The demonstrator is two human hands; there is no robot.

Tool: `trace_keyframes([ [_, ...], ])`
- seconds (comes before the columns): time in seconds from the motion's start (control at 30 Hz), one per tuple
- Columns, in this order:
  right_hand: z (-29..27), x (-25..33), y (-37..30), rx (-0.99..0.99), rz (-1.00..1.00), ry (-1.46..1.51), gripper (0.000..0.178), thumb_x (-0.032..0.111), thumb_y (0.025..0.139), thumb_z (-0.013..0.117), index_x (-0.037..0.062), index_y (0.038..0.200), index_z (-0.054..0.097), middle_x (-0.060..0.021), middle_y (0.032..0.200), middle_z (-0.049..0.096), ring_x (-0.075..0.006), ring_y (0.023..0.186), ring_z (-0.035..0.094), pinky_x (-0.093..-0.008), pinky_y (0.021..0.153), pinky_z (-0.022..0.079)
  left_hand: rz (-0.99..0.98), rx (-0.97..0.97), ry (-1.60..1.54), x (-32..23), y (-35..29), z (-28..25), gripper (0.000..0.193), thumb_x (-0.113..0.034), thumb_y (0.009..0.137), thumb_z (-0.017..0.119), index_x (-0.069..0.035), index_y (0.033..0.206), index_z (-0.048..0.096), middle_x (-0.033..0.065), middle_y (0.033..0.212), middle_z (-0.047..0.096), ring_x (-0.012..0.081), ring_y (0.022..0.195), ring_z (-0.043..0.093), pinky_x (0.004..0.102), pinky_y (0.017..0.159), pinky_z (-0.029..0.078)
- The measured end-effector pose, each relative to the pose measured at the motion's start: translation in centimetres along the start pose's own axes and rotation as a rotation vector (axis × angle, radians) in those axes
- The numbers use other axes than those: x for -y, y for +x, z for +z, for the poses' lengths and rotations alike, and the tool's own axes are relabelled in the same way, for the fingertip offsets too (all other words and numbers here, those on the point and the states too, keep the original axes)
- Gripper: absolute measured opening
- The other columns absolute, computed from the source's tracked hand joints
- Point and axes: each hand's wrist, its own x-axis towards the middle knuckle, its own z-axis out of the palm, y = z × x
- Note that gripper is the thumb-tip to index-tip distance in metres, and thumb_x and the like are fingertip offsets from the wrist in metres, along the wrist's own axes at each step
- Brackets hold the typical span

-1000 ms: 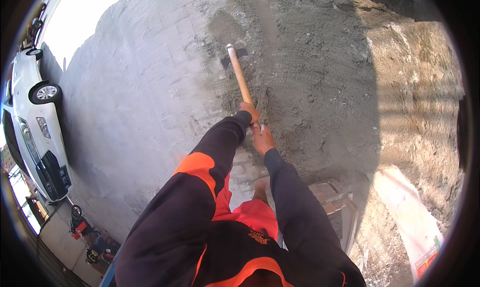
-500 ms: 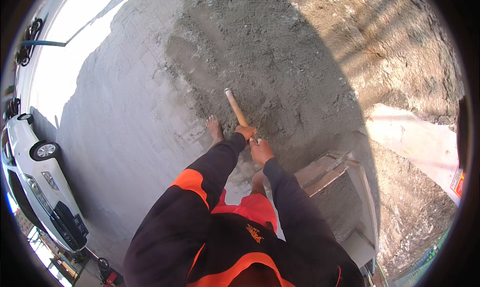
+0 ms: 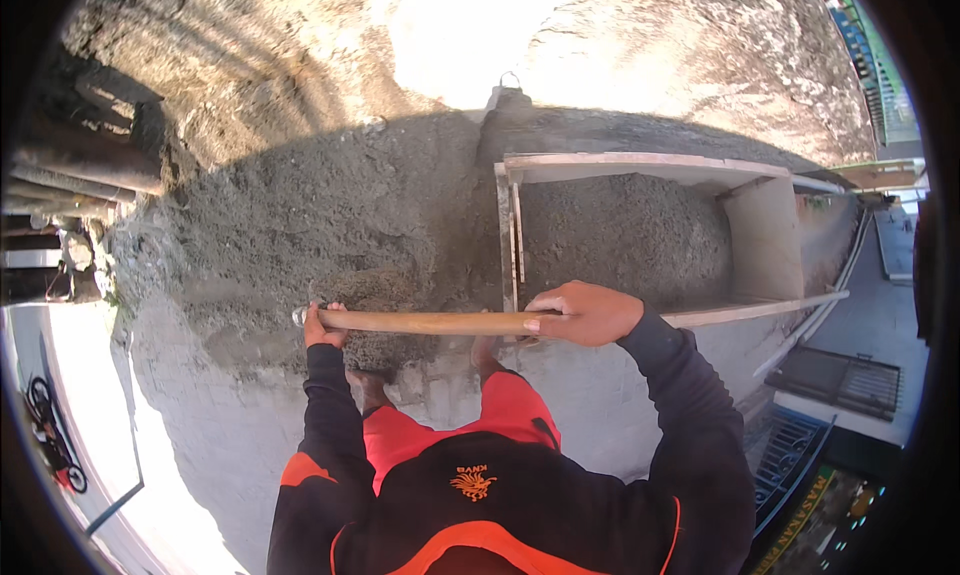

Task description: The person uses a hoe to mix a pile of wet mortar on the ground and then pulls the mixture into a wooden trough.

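Observation:
A thick wooden tool handle [image 3: 430,323] lies level across the front of me, its pale tip at the left end. My left hand [image 3: 324,325] is wrapped round it close to that tip. Farther right, my right hand [image 3: 585,313] grips the handle over the near left corner of a wooden box [image 3: 650,163]. Whatever head the tool has cannot be made out. Grey sandy mix [image 3: 630,237] fills much of the box. More grey mix [image 3: 320,215] is spread over the ground beyond my left hand. My bare feet stand at its near edge, below the handle.
Behind the box's left corner is a grey object [image 3: 505,105] with a pale ring on top. Rough sunlit ground [image 3: 690,65] lies beyond. A dark metal grate [image 3: 840,380] and blue railing [image 3: 790,455] are at right, a motorcycle [image 3: 55,435] far left.
My view has swung right, bringing the box fully into sight while the white car has left it. My hands, close together before, are now far apart along the handle, which lies crosswise.

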Motion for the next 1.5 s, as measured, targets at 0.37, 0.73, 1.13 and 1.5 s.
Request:
trace_keyframes([
  [0.37,-3.6,-17.1,-53.5,-1.68,0.473,0.348,0.034,0.036,0.094,0.06,0.0049,0.081,0.062,-0.0019,0.067,0.06,-0.0084,0.059,0.055,-0.0237,0.053,0.04,-0.665,0.581,0.442,50.6,-29.4,20.7,0.021,-0.009,0.088,0.064,-0.006,0.103,0.049,0.0089,0.099,0.055,0.0303,0.102,0.057,0.0495,0.095,0.047],
  [0.73,1.9,-17.3,-22.2,-0.257,0.382,0.108,0.051,0.046,0.076,0.077,0.0038,0.103,0.068,-0.0146,0.086,0.066,-0.0305,0.083,0.063,-0.0396,0.075,0.047,-0.137,0.28,0.397,21.4,-12.0,14.5,0.01,-0.012,0.085,0.057,-0.009,0.09,0.049,0.0056,0.082,0.05,0.0229,0.075,0.052,0.0492,0.083,0.048],
  [1.13,30.6,3.7,28.0,-0.196,-0.265,-0.035,0.032,0.032,0.085,0.065,0.0066,0.101,0.057,-0.0193,0.085,0.068,-0.0401,0.083,0.066,-0.0502,0.075,0.051,1.001,-0.055,0.341,-21.6,-17.5,1.4,0.023,-0.014,0.09,0.066,-0.007,0.102,0.048,0.0044,0.078,0.052,0.0169,0.07,0.056,0.0347,0.066,0.054],
  [1.5,39.7,-14.1,35.6,0.025,0.478,-0.226,0.064,0.029,0.083,0.071,0.0065,0.136,0.044,-0.0168,0.092,0.071,-0.0377,0.091,0.068,-0.0436,0.086,0.05,0.085,-0.235,0.61,8.7,7.7,-15.4,0.019,-0.009,0.085,0.064,0.001,0.093,0.049,0.0112,0.068,0.059,0.0212,0.053,0.061,0.0366,0.043,0.047],
])
